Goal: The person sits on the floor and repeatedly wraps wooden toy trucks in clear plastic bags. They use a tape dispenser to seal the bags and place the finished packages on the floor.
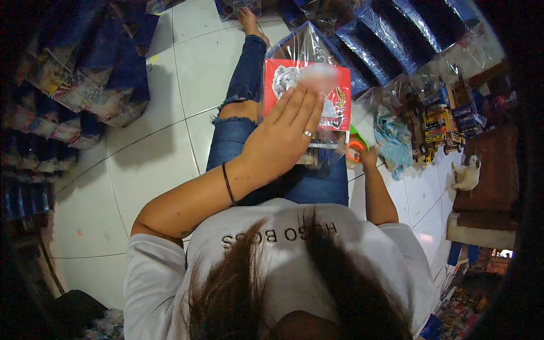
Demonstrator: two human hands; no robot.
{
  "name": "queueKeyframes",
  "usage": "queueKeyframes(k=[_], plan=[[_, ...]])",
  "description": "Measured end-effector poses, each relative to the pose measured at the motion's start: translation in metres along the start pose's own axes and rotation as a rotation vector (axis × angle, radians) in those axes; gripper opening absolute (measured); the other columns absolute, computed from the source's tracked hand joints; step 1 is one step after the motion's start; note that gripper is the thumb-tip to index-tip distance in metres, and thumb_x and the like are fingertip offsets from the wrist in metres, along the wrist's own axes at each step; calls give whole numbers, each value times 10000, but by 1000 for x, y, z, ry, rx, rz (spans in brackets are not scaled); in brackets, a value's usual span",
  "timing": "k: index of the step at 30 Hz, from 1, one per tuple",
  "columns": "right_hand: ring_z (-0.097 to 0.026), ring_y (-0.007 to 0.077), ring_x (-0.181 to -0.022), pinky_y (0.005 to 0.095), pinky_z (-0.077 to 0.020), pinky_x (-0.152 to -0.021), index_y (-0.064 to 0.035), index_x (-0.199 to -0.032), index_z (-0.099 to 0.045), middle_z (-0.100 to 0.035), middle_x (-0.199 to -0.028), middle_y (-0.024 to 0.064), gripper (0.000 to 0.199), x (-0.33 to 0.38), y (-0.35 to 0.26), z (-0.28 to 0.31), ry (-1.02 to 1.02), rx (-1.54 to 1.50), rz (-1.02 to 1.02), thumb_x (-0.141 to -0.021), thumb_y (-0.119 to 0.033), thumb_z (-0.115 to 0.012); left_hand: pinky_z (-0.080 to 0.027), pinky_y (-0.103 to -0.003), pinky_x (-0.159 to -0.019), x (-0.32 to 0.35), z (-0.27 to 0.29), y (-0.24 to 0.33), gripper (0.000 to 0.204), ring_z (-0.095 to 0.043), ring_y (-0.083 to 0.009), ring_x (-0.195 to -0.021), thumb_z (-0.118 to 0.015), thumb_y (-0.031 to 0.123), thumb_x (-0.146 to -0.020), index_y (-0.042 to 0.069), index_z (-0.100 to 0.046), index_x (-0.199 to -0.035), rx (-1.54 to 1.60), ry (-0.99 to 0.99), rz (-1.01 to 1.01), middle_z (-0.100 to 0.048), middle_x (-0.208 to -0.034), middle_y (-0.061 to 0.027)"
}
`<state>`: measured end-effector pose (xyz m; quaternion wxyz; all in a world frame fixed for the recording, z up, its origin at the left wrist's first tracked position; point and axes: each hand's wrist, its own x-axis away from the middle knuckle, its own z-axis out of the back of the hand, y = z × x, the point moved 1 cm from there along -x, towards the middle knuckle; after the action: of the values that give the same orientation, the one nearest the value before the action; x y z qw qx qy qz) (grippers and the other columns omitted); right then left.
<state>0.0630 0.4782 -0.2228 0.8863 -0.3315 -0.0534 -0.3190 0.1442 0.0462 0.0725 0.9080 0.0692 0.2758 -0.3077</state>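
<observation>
A red card [283,80] with a black-and-white picture lies over my lap, inside or under a clear plastic bag [309,45] whose peaked top points away from me. My left hand [286,130] rests flat on the card's lower part, fingers stretched out, a ring on one of them. Just right of the card, my right hand [369,157] grips a tape dispenser [356,148] with a green body and an orange roll. Under the card, the lower part of the bag shows some small contents that I cannot make out.
Rows of filled clear bags with blue backing stand at the left [113,73] and far right [374,45]. Right of my hand are a crumpled light-blue plastic bag [392,139] and several toy trucks [442,124]. A white cat [467,173] is by a brown wooden piece [490,175]. White tiles [147,164] cover the floor.
</observation>
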Motion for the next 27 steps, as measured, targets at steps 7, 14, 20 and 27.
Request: queueKeyframes(k=[7, 14, 20, 27], plan=[[-561, 237, -1095, 385, -485, -919, -51, -1236, -512, -570, -1203, 99, 405, 137, -205, 153, -131, -1301, 619, -877, -215, -602, -323, -447, -1077, 3, -3, -3, 592, -391, -377, -1303, -565, 231, -850, -72, -405, -1332, 114, 53, -38, -429, -1364, -243], [-604, 313, -860, 403, -492, -766, 1, -1051, -572, -566, -1050, 171, 374, 330, -442, 143, -295, 98, 2076, -732, -160, -685, -349, -468, -1046, 11, -8, 4, 533, -472, -363, -1206, -502, 193, -847, -52, -437, -1316, 11, 52, -14, -500, -1283, -206], [-614, 350, -875, 435, -491, -749, -5, -1019, -612, -561, -1063, 194, 377, 390, -516, 98, -804, 1373, 1701, -725, -225, -700, -289, -485, -1093, 12, -17, 5, 584, -392, -349, -1307, -510, 185, -824, -32, -395, -1354, -54, 140, -11, -451, -1351, -199], [-591, 329, -970, 420, -472, -815, -35, -1060, -611, -563, -1096, 158, 391, 359, -499, 126, -649, 1232, 1829, -708, -169, -716, -321, -448, -1082, 11, -14, -2, 492, -458, -347, -1239, -499, 173, -819, -66, -489, -1249, 22, 191, -26, -510, -1275, -222]])
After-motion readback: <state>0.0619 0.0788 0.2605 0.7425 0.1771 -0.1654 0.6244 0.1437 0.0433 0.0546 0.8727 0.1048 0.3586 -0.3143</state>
